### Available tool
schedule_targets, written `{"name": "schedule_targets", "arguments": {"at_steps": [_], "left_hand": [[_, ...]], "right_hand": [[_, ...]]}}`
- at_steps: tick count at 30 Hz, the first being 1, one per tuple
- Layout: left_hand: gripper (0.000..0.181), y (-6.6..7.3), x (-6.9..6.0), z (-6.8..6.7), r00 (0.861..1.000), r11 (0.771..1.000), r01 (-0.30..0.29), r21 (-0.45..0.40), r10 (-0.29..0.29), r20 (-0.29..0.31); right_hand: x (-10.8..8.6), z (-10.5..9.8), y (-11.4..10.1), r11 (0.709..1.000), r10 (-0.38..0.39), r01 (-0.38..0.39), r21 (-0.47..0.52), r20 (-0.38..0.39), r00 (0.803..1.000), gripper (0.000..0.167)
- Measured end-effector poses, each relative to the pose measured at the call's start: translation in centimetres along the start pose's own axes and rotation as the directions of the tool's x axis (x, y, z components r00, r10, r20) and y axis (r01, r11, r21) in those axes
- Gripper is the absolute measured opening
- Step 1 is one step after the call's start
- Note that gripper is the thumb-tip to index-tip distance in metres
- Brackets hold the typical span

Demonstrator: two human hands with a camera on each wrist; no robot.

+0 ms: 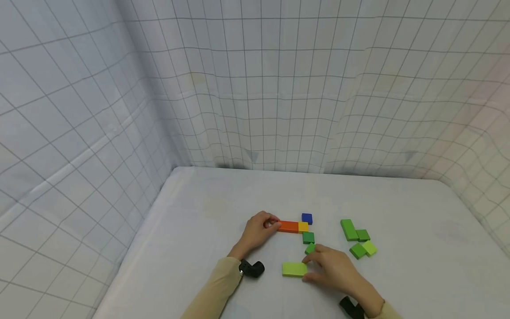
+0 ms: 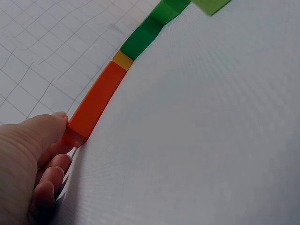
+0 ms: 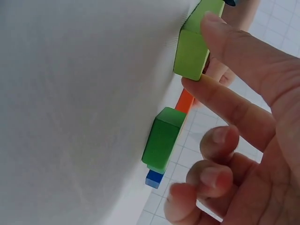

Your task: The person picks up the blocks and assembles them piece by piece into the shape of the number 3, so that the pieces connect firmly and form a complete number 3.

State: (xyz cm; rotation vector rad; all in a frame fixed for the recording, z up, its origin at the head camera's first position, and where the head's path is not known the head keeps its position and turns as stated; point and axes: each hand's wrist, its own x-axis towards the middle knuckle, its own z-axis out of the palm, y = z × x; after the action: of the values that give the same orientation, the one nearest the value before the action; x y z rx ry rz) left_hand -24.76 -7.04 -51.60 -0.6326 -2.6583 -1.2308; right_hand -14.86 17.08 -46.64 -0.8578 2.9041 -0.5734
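Observation:
Thumb and forefinger of my left hand point(image 1: 258, 230) pinch the left end of a long orange block point(image 1: 288, 227), which lies flat on the white cloth. A small yellow block point(image 1: 303, 227) touches its right end. Past the yellow one sit a blue block point(image 1: 307, 218) and a dark green block point(image 1: 308, 238). Closer to me a green block point(image 1: 310, 248) lies turned at an angle, partly hidden by my right hand point(image 1: 332, 270). That hand pinches the right end of a light green rectangular block point(image 3: 192, 51) between thumb and forefinger; its other fingers are curled.
Right of the hands lie a long green block point(image 1: 349, 230), a small green block point(image 1: 363, 235), another green block point(image 1: 357, 251) and a lime block point(image 1: 369, 248). Gridded white curtains point(image 1: 279, 88) stand behind and beside the cloth-covered table point(image 1: 207, 195).

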Motion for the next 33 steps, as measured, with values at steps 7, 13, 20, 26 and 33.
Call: {"name": "schedule_targets", "arguments": {"at_steps": [7,13,20,26,33], "left_hand": [[0.022,0.0,0.0,0.0,1.0,1.0,0.02,0.003,-0.02,0.012],[0.023,-0.1,0.0,0.0,1.0,1.0,0.012,-0.001,-0.012,0.008],[0.023,0.0,0.1,-0.1,1.0,1.0,0.013,0.005,-0.013,0.011],[0.023,0.0,0.1,-0.1,1.0,1.0,0.017,0.005,-0.017,0.013],[0.023,0.0,0.0,-0.1,1.0,1.0,0.017,0.002,-0.017,0.014]], "right_hand": [[1.0,0.3,0.1,0.999,0.027,-0.028,-0.022,-0.037,0.999,0.032],[1.7,0.3,0.3,0.999,0.034,-0.034,0.001,-0.072,0.997,0.032],[2.2,0.3,0.8,0.999,0.028,-0.026,0.028,-0.068,0.997,0.031],[2.4,0.2,1.1,0.999,0.042,-0.039,0.035,-0.061,0.997,0.032],[2.3,0.2,1.4,0.999,0.029,-0.026,0.044,-0.072,0.997,0.031]]}}
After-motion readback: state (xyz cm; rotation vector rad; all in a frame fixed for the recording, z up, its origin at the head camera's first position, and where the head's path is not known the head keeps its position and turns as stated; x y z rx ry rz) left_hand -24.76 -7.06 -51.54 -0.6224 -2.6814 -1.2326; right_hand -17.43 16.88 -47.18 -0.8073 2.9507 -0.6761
